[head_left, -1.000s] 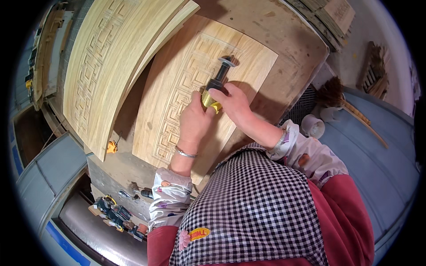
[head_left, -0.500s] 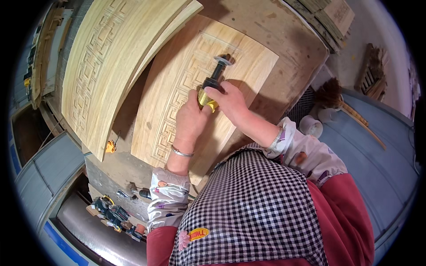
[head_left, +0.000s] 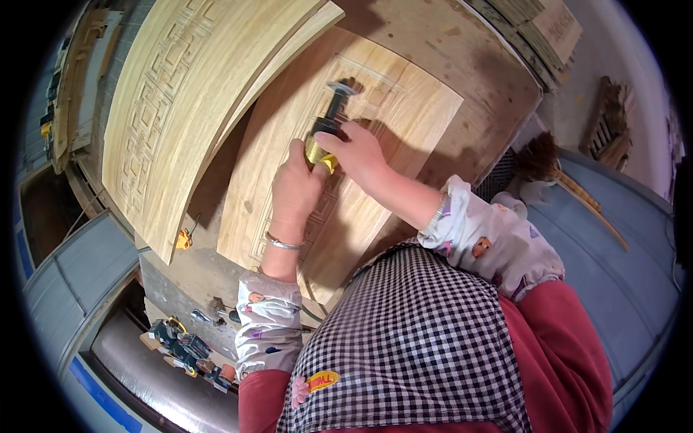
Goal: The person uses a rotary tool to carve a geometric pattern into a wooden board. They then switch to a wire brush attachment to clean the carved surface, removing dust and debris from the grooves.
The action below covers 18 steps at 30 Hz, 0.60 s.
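Both my hands grip a yellow and black handheld sander [head_left: 328, 124] with a round disc at its far end. My left hand [head_left: 294, 182] wraps round the rear of its body, a silver bangle on the wrist. Closed over the black middle part from the right is my right hand [head_left: 359, 155]. The disc, blurred, is over the upper part of a flat wooden panel [head_left: 415, 101] carved with a square fret pattern; whether it touches the wood I cannot tell. Part of the carving is hidden beneath my hands and the tool.
A stack of carved boards [head_left: 238, 65] overlaps the panel's left side. The brown worktable [head_left: 491, 94] lies underneath. An orange-handled tool [head_left: 185, 239] rests left of the panel, and power tools [head_left: 189, 350] stand at lower left. A brush [head_left: 538, 155] lies at right, near planks [head_left: 552, 32].
My hands and the sander have shifted left and slightly farther along the carving. The whole scene, panel included, sits slightly to the right in the picture.
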Each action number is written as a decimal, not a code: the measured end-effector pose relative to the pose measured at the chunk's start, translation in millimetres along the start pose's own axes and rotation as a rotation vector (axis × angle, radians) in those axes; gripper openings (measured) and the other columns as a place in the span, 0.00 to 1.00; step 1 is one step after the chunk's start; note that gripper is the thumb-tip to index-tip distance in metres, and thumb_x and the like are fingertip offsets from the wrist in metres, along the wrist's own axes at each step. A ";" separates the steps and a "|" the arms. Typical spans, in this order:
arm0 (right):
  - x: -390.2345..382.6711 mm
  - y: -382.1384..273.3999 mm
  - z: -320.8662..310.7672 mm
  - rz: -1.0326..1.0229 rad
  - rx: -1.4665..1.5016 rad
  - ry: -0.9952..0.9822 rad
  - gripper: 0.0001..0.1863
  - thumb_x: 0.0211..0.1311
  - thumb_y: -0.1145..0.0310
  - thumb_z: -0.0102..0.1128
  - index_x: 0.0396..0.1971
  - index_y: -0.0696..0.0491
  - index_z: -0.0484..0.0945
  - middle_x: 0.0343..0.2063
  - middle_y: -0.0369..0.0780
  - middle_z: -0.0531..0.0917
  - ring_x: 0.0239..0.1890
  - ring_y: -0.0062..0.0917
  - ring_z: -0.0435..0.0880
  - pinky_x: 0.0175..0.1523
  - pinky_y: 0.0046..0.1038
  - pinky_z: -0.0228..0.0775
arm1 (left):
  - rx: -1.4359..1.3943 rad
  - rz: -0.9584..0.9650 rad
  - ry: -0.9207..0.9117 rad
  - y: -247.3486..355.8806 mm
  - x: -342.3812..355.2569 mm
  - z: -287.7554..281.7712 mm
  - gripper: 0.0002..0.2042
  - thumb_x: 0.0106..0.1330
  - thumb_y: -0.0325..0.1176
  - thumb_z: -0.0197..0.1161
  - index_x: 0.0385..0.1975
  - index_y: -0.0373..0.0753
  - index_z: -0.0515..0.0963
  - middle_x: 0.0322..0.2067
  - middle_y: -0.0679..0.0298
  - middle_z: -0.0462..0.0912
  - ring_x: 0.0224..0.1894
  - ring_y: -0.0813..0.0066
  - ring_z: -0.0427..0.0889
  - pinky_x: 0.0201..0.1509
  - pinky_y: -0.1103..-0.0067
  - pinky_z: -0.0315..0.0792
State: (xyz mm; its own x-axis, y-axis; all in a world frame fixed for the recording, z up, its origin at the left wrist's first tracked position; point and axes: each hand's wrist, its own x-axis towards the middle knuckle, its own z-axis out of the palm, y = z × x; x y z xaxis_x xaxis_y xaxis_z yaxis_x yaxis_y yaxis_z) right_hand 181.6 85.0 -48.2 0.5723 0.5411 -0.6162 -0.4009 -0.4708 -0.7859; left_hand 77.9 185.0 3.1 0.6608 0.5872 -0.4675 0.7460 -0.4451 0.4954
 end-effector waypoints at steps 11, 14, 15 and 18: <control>-2.6 -3.1 -0.8 0.004 -0.002 0.030 0.29 0.63 0.46 0.69 0.40 0.62 0.83 0.37 0.51 0.87 0.43 0.43 0.87 0.49 0.41 0.76 | -0.039 0.011 -0.036 -2.4 0.6 -1.3 0.17 0.64 0.37 0.62 0.47 0.36 0.68 0.30 0.38 0.84 0.36 0.33 0.83 0.40 0.49 0.74; -3.8 -20.1 -0.7 -0.003 -0.102 0.004 0.28 0.63 0.46 0.69 0.40 0.62 0.83 0.36 0.51 0.87 0.42 0.43 0.87 0.49 0.41 0.76 | -0.048 -0.071 0.006 1.2 -0.2 -3.8 0.18 0.64 0.37 0.62 0.47 0.35 0.68 0.29 0.39 0.83 0.35 0.34 0.83 0.40 0.49 0.74; -5.0 -24.3 -0.1 -0.018 -0.121 0.010 0.28 0.63 0.46 0.69 0.40 0.62 0.82 0.36 0.52 0.87 0.42 0.43 0.87 0.49 0.41 0.76 | -0.046 -0.064 0.007 -1.1 -0.8 -4.0 0.18 0.64 0.37 0.62 0.47 0.35 0.68 0.29 0.39 0.83 0.35 0.35 0.83 0.39 0.50 0.74; -12.7 -18.9 3.9 -0.019 -0.096 0.019 0.28 0.63 0.46 0.69 0.37 0.62 0.81 0.35 0.52 0.86 0.42 0.44 0.87 0.49 0.41 0.76 | -0.031 -0.021 0.004 -10.8 -3.8 -2.9 0.18 0.64 0.37 0.62 0.48 0.36 0.68 0.28 0.40 0.83 0.34 0.35 0.83 0.38 0.50 0.75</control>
State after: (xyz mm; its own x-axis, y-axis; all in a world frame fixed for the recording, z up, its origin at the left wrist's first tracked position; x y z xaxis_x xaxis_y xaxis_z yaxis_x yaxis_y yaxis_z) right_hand 179.1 89.8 -25.7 0.5931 0.5379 -0.5991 -0.3198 -0.5255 -0.7884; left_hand 67.1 189.6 1.7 0.6446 0.5986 -0.4755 0.7568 -0.4117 0.5077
